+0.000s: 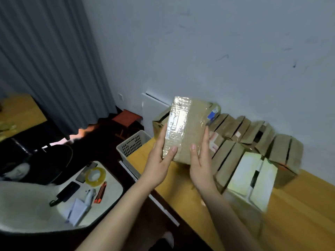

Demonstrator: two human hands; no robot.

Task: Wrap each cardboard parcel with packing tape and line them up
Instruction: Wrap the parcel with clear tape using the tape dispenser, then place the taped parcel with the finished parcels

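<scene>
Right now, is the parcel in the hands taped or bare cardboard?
Taped, at least partly: glossy tape shines along the left side of the parcel held by left hand and right hand. Its back is hidden.

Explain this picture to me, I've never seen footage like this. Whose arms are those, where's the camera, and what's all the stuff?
There is no machine here. A person wears a wide-angle camera on their head, so this single view looks forward and down along their own bare arms. The left hand and right hand grip a taped parcel between them, held up over a wooden table. The clear tape on it shines. Behind it, more cardboard parcels stand in rows on the table near the wall, somewhat blurred. At the lower left, a white surface holds a roll of packing tape, an orange utility knife and a dark phone. A white perforated basket sits by the table's end.
</scene>
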